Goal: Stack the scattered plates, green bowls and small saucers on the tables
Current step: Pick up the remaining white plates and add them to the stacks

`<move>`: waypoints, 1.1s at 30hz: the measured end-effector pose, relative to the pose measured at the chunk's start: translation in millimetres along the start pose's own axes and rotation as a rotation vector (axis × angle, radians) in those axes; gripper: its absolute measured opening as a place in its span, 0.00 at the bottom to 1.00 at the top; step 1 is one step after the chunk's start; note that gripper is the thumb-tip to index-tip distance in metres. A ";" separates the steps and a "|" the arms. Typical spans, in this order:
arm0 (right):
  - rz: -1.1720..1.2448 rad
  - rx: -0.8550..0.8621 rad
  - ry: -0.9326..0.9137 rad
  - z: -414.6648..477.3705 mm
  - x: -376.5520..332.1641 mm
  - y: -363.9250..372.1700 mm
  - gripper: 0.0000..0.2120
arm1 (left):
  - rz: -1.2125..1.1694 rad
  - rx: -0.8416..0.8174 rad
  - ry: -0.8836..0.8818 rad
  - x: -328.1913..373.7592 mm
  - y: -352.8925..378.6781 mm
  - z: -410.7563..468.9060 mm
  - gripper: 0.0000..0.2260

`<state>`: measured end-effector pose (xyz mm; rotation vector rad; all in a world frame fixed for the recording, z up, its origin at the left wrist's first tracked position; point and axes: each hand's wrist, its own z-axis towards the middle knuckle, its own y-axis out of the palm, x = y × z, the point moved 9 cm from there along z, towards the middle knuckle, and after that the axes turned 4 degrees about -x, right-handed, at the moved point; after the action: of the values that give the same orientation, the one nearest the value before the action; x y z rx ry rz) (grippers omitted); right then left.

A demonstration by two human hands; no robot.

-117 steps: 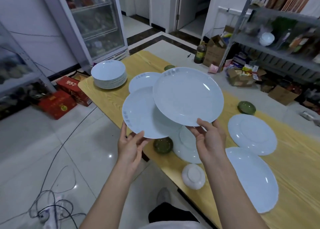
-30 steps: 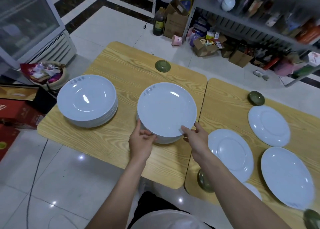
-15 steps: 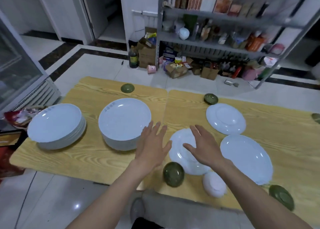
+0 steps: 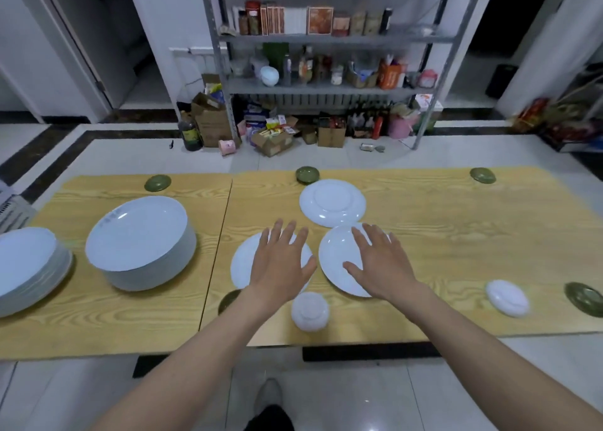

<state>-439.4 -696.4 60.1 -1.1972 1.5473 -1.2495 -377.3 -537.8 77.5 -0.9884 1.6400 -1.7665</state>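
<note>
White left plate (image 4: 243, 264) | left hand (image 4: 280, 267) grip spread over it | right hand (image 4: 378, 264) spread over right plate (image 4: 334, 251)

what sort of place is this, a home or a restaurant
Likely a small restaurant's back or storage area: a tall stack of identical white plates on joined wooden tables, a metal rack crowded with bottles and boxes, and open cartons below it.

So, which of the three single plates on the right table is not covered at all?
The far plate, next to a green bowl; the left grip and right grip partly cover the two nearer ones.
</note>
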 end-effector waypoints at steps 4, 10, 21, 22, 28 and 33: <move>0.008 0.010 0.003 8.3 16.3 -7.5 0.35 | 0.019 -0.018 0.026 14.2 3.9 19.1 0.28; 0.015 0.028 0.001 49.9 36.8 -19.5 0.34 | 0.017 0.007 0.044 20.3 6.3 70.0 0.28; 0.014 0.002 0.042 130.5 69.4 -33.2 0.34 | -0.076 0.023 0.045 20.9 20.0 166.5 0.28; 0.014 -0.003 0.042 135.4 70.8 -33.7 0.34 | -0.080 0.021 0.040 19.1 21.1 172.5 0.28; 0.023 -0.041 0.025 165.3 80.6 -28.4 0.34 | -0.076 -0.035 0.016 11.5 33.5 203.3 0.28; 0.051 -0.077 -0.002 191.4 87.8 -17.5 0.34 | -0.066 -0.109 -0.062 0.3 55.4 229.8 0.29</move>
<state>-274.1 -826.1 38.2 -1.1994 1.6270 -1.1644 -199.0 -682.6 21.8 -1.1468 1.6973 -1.6862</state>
